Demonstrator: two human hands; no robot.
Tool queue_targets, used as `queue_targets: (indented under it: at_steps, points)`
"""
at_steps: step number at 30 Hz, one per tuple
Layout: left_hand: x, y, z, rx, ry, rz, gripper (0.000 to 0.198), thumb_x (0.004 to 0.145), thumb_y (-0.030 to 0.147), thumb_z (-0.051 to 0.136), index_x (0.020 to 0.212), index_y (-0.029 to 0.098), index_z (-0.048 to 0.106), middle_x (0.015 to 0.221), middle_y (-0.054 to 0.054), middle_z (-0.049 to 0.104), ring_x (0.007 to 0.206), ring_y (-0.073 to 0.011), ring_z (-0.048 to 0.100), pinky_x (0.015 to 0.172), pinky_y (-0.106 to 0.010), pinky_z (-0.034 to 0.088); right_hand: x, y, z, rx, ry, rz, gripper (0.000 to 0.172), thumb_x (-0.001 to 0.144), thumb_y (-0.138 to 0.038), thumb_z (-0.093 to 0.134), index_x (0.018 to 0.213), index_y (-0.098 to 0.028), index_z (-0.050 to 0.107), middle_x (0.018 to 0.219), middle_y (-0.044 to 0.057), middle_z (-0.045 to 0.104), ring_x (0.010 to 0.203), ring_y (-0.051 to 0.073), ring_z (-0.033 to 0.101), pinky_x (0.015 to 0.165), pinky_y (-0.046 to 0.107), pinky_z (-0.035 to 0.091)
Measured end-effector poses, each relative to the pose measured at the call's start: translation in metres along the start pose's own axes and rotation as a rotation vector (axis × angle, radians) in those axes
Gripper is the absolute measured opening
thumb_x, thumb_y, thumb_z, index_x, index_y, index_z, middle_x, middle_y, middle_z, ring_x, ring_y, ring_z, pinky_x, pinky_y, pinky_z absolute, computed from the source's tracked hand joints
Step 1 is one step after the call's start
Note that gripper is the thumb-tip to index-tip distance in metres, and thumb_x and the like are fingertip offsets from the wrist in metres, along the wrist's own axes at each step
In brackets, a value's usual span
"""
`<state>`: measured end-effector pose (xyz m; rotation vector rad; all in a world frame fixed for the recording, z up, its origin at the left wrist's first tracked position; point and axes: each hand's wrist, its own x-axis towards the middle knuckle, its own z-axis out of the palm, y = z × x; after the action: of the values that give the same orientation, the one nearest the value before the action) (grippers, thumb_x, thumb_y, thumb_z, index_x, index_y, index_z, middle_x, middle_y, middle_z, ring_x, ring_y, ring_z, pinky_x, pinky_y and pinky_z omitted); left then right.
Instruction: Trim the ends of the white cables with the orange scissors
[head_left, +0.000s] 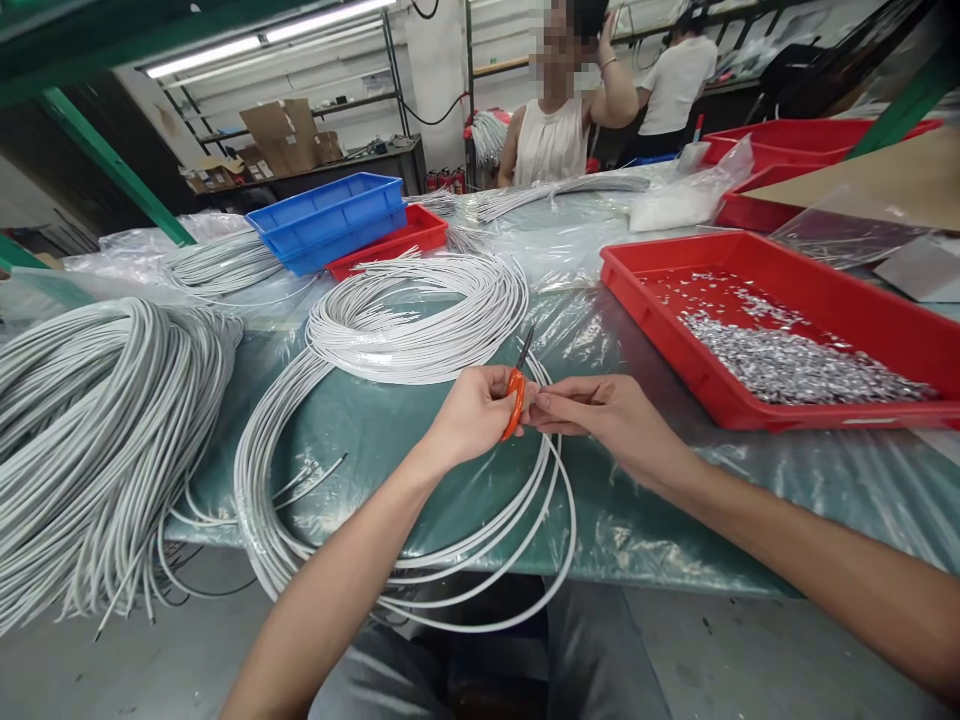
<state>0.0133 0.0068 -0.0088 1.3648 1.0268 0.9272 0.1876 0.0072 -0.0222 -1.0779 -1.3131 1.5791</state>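
Orange-handled scissors [514,402] are in my left hand [480,410], their dark blades pointing up and away. My right hand [592,408] meets it fingertip to fingertip, pinched closed; whatever lies between those fingers is too small to make out. Just below and behind both hands runs a loose coil of white cable [259,470], a few of its loops hanging past the table's front edge. Beyond my left hand lies a tighter coil of white cable [420,350] on the plastic-covered table [637,520].
A thick bundle of white cables [112,430] hangs over the table's left front. On the right, a red tray [675,385] holds many small silvery pieces. Blue bins [330,222] stand at the back left. Across the table is a person [555,140]; another person [679,80] is farther back.
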Motion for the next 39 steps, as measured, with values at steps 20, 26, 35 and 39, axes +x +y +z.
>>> queue_targets:
  at_steps: [20, 26, 35, 39]
  points:
    - [-0.001, 0.002, -0.003, 0.015, 0.028, -0.004, 0.022, 0.080, 0.028, 0.071, 0.071, 0.011, 0.060, 0.058, 0.002, 0.059, 0.046, -0.0062, 0.055, 0.043, -0.016, 0.041, -0.002, 0.004, 0.001, -0.176, 0.013, -0.196, 0.024, 0.075, -0.041, 0.078, 0.082, -0.018, 0.078, 0.079, 0.007, 0.077, 0.081, 0.026, 0.074, 0.081, 0.039, 0.060]
    - [-0.002, 0.004, -0.001, 0.042, 0.056, -0.046, 0.013, 0.081, 0.018, 0.067, 0.073, 0.009, 0.063, 0.059, 0.000, 0.061, 0.048, -0.0068, 0.056, 0.049, -0.018, 0.048, -0.003, 0.002, 0.005, -0.310, 0.027, -0.265, 0.020, 0.081, -0.037, 0.071, 0.085, -0.018, 0.078, 0.076, 0.005, 0.076, 0.072, 0.021, 0.070, 0.070, 0.031, 0.057]
    - [-0.002, 0.005, -0.006, 0.059, 0.046, 0.010, 0.014, 0.083, 0.022, 0.065, 0.074, 0.013, 0.057, 0.060, 0.002, 0.058, 0.048, -0.0075, 0.055, 0.044, -0.017, 0.039, 0.004, -0.002, -0.005, -0.523, -0.021, -0.393, 0.025, 0.085, -0.042, 0.066, 0.085, -0.018, 0.075, 0.079, 0.005, 0.070, 0.068, 0.016, 0.059, 0.057, 0.027, 0.044]
    - [-0.002, -0.002, -0.004, 0.262, 0.101, 0.150, 0.014, 0.086, 0.025, 0.058, 0.076, 0.015, 0.057, 0.062, 0.001, 0.056, 0.053, -0.0091, 0.053, 0.050, -0.020, 0.039, 0.004, -0.003, -0.004, -0.324, -0.159, -0.192, 0.034, 0.085, -0.050, 0.065, 0.077, -0.017, 0.069, 0.063, 0.003, 0.068, 0.052, 0.014, 0.059, 0.053, 0.026, 0.046]
